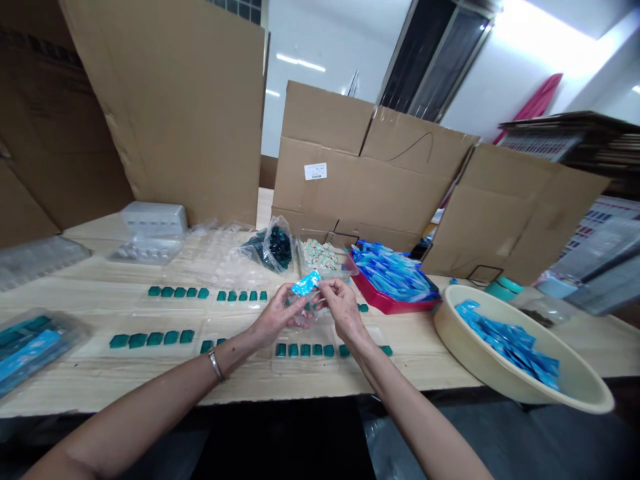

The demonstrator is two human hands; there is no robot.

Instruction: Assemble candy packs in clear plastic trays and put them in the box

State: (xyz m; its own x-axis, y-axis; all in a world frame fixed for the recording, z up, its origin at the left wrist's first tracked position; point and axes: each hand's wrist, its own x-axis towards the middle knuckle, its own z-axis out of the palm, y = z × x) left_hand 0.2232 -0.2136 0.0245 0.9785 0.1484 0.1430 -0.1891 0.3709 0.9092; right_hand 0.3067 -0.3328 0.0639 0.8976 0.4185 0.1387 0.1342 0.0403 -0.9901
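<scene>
Grips: left grip [278,315] closed on a clear plastic blister [303,313]; right grip [343,308] pinching a glossy blue foil sachet [306,283].
Place: both held above the pale wooden tabletop [60,380].
Risk: slick foil slipping from the pinch could scatter the teal rectangular pieces [175,292].

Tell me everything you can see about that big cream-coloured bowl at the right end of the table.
This is a wide, round, shallow cream plastic basin with a smooth, slightly glossy surface and a broad, rounded rim. It looks worn but intact. It sits at the right end of a pale wooden table, and its near side seems to jut past the table's front edge. Inside lies a loose heap of shiny blue sachets, spread toward the far side.
</scene>
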